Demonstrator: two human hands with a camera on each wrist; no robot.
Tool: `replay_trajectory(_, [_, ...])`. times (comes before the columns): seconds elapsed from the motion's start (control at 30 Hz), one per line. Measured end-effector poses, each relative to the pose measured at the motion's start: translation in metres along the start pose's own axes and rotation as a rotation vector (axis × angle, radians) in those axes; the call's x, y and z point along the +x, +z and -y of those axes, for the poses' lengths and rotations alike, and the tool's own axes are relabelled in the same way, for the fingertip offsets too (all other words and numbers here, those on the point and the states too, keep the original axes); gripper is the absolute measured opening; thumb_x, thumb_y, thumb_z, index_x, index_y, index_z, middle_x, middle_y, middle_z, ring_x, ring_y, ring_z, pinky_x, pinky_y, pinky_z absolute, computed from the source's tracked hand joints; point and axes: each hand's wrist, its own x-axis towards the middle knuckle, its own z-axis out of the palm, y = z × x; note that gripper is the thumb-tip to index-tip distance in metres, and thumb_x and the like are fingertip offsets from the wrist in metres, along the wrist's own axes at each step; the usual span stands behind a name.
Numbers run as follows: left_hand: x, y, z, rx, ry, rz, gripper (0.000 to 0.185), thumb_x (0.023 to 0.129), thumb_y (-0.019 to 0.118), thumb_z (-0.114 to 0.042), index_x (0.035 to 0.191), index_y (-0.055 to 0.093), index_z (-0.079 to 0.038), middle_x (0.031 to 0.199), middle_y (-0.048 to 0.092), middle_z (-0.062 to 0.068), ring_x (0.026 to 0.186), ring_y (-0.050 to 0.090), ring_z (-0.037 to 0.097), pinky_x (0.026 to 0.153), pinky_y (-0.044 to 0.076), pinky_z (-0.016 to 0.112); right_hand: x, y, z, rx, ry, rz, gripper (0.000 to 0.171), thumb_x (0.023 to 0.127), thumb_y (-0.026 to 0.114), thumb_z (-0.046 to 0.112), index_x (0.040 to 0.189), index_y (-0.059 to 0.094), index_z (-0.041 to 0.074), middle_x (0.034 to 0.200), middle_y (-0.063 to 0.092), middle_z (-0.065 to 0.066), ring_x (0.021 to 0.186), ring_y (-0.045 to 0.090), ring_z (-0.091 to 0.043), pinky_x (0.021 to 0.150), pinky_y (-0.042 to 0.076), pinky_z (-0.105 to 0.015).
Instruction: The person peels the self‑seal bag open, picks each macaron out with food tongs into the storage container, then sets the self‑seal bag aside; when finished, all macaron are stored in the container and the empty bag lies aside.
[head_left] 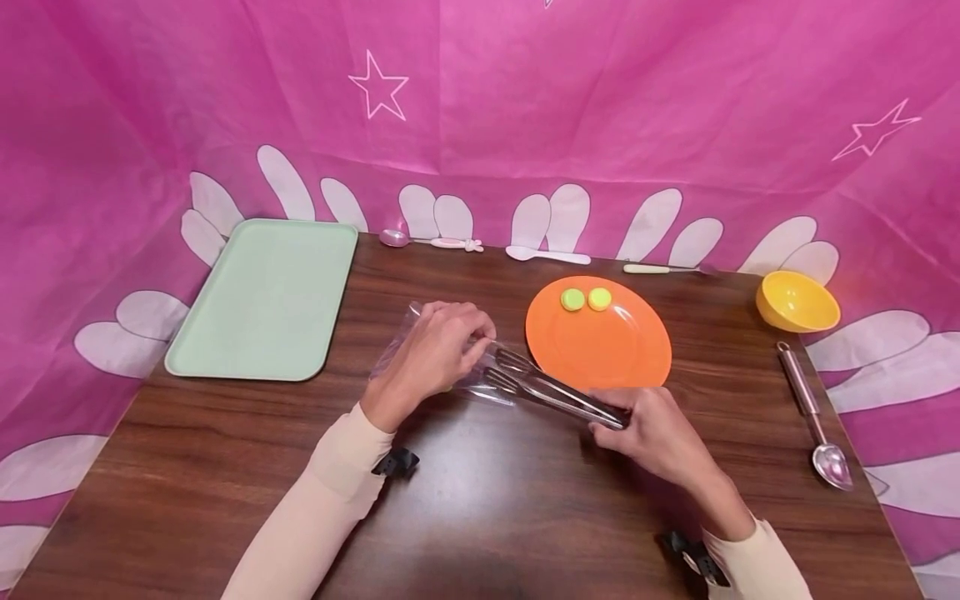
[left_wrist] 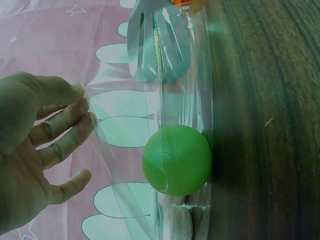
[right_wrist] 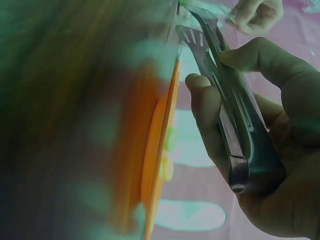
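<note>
I saw my left hand [head_left: 438,350] holding the mouth of a clear plastic bag [head_left: 420,354] on the brown desk [head_left: 487,500], with its fingers [left_wrist: 60,125] pinching the thin plastic to keep it open. My right hand [head_left: 660,437] had its fingers [right_wrist: 210,120] wrapped tight around the back end of metal tongs [head_left: 551,392]. The tips of the tongs were right at the open bag, pointing in. Through the left wrist camera I saw a green ball [left_wrist: 177,160] already lying inside the bag, against the desk. Just behind the tongs sat an orange plate [head_left: 600,350] with two small yellow-green round pieces [head_left: 586,299] at its far edge. A pale green tray [head_left: 266,300] lay to the left, a yellow bowl [head_left: 797,302] and a metal scoop [head_left: 813,425] to the right, and a few spoons lined the far side. I judged that the step in hand was working the tongs at the bag's mouth. I thought the next move needed the bag held wide and steady, and the tongs moved gently so the thin plastic did not tear.
</note>
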Motion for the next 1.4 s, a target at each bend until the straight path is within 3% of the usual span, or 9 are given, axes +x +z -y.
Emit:
replay_trajectory(0.37, [0.001,0.001,0.001,0.001,0.028,-0.008,0.006,0.096,0.076,-0.010,0.099,0.079,-0.014,0.096,0.079,0.000,0.093,0.076,0.020,0.108,0.054,0.052,0.039,0.011,0.015,-0.032,0.020,0.119,0.048,0.083,0.088,0.011,0.129,0.078,0.007,0.117,0.082,-0.011,0.087,0.066,-0.018,0.068,0.047,-0.023])
replay_trajectory(0.67, [0.002,0.002,0.002,-0.004,0.038,-0.016,0.005,0.096,0.077,-0.011,0.098,0.078,-0.015,0.094,0.078,-0.001,0.092,0.076,0.020,0.106,0.054,0.051,0.050,0.018,0.015,-0.017,-0.046,0.121,0.041,0.083,0.087,0.010,0.123,0.081,0.012,0.099,0.081,0.000,0.077,0.064,-0.011,0.066,0.050,-0.023])
replay_trajectory(1.03, [0.001,0.002,0.003,0.004,0.029,-0.008,0.005,0.096,0.076,-0.011,0.098,0.078,-0.015,0.095,0.078,-0.001,0.093,0.076,0.020,0.106,0.053,0.051,0.024,0.009,0.013,0.012,0.032,0.085,0.042,0.083,0.086,0.008,0.125,0.081,0.010,0.108,0.083,-0.005,0.083,0.063,-0.015,0.062,0.046,-0.022])
replay_trajectory(1.1, [0.001,0.001,0.003,0.006,0.031,-0.008,0.005,0.096,0.076,-0.011,0.098,0.078,-0.015,0.095,0.078,-0.001,0.093,0.076,0.020,0.106,0.053,0.051,0.017,0.005,0.011,0.002,0.027,0.062,0.042,0.082,0.088,0.007,0.123,0.082,0.011,0.108,0.083,-0.004,0.085,0.064,-0.014,0.067,0.047,-0.021])
replay_trajectory(1.4, [0.001,0.000,0.004,0.005,0.006,0.006,0.007,0.096,0.075,-0.009,0.099,0.078,-0.014,0.096,0.078,0.000,0.093,0.075,0.020,0.109,0.052,0.051,-0.014,-0.018,-0.007,-0.010,0.020,-0.041,0.041,0.076,0.092,0.006,0.116,0.084,0.014,0.092,0.080,0.001,0.071,0.055,0.000,0.057,0.044,-0.015])
